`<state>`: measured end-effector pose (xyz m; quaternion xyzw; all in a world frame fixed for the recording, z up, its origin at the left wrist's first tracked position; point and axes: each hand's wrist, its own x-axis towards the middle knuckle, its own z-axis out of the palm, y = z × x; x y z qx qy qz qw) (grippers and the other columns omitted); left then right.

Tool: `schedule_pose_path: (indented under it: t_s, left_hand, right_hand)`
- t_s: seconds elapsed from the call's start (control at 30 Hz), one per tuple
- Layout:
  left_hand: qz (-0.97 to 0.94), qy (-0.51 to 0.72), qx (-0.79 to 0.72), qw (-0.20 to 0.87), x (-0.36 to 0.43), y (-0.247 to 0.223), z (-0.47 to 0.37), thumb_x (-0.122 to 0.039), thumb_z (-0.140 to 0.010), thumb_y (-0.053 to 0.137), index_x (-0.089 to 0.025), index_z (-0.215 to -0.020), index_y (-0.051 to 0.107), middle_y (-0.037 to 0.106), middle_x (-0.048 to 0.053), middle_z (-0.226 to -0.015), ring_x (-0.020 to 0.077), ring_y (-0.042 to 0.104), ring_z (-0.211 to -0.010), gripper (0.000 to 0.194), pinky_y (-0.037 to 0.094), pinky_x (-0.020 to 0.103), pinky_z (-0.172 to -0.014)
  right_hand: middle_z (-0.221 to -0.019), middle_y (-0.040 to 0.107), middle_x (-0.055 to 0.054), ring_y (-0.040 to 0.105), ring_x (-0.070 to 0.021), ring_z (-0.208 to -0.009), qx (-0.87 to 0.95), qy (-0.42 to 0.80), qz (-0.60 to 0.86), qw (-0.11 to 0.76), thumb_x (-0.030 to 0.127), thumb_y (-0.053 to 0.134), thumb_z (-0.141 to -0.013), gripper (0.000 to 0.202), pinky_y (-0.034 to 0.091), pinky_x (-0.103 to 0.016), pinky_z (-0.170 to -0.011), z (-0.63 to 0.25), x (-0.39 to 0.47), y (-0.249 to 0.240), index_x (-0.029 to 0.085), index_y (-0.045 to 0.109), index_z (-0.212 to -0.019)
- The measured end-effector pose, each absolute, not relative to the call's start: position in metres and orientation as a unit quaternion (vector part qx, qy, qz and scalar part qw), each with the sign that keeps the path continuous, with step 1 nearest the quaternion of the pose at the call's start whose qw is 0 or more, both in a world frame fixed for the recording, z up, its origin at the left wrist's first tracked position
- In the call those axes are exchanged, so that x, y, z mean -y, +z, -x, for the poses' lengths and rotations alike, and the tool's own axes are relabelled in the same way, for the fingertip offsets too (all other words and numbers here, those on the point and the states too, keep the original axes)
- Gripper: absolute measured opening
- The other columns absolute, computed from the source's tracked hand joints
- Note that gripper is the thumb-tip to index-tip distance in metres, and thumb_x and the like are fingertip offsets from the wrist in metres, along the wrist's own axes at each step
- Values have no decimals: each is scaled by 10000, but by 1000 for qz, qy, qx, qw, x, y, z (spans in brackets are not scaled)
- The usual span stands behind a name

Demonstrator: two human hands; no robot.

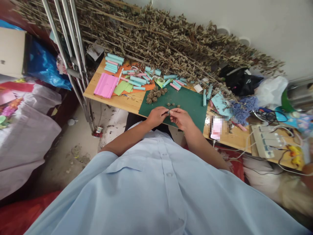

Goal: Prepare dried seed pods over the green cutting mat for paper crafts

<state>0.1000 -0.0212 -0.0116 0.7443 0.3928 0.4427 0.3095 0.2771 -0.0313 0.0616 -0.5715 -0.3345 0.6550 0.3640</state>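
Observation:
My left hand (157, 116) and my right hand (180, 118) meet over the front edge of a green mat (193, 107). Both are closed, with fingertips pinched around something small and dark that I cannot make out. Just beyond my fingers lie a few small brownish balls (173, 104), apart from a larger heap of the same rough balls (154, 94) on the mat's left part. Rolled blue paper tubes (138, 80) and pink ones lie behind the heap on an orange sheet (149, 87).
Dried leafy stalks (156, 36) fill the back of the wooden table (97, 88). Pink paper (106, 85) lies at left. On the right are a phone (216, 128) on a cable, blue yarn (244, 106) and a power strip (265, 141). Metal poles (73, 62) stand at the left end.

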Motion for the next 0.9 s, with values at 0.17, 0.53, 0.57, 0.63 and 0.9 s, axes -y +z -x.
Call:
schedule_pose_path:
  t_s: [0.17, 0.53, 0.57, 0.63, 0.9]
  left_hand:
    - [-754, 444, -382, 298, 21, -11, -99, -191, -985, 675, -176, -1009, 765, 765, 75, -1004, 180, 701, -964, 94, 556, 305, -904]
    - [-749, 452, -379, 303, 22, -8, -99, -181, -990, 644, -167, -958, 754, 748, 72, -958, 183, 687, -931, 115, 548, 306, -874]
    - [-748, 452, -379, 305, 22, -7, -99, -174, -987, 648, -167, -970, 756, 751, 72, -962, 182, 688, -933, 109, 548, 306, -877]
    - [-746, 450, -380, 309, 22, -8, -99, -166, -983, 653, -171, -987, 759, 755, 69, -968, 178, 689, -933, 106, 550, 305, -881]
    - [-739, 447, -392, 318, 21, -11, -100, -163, -969, 683, -186, -1030, 768, 769, 64, -996, 171, 705, -952, 106, 566, 305, -908]
  right_hand:
    - [-626, 671, 23, 572, -89, -546, 355, 627, 592, 361, 474, 1035, -480, 489, 442, -202, -473, -275, 29, 62, 202, 742, -762]
    - [-609, 657, 33, 582, -93, -537, 323, 636, 596, 368, 488, 1051, -437, 527, 441, -190, -434, -268, 29, 66, 207, 710, -725]
    - [-610, 660, 33, 585, -92, -540, 322, 641, 590, 370, 490, 1054, -433, 531, 448, -188, -439, -268, 30, 66, 207, 714, -728]
    - [-619, 665, 35, 592, -90, -549, 316, 652, 579, 374, 489, 1058, -433, 534, 465, -185, -455, -269, 31, 65, 207, 720, -737]
    - [-664, 673, 35, 615, -91, -591, 319, 660, 565, 379, 477, 1047, -487, 502, 506, -192, -506, -275, 34, 62, 209, 744, -784]
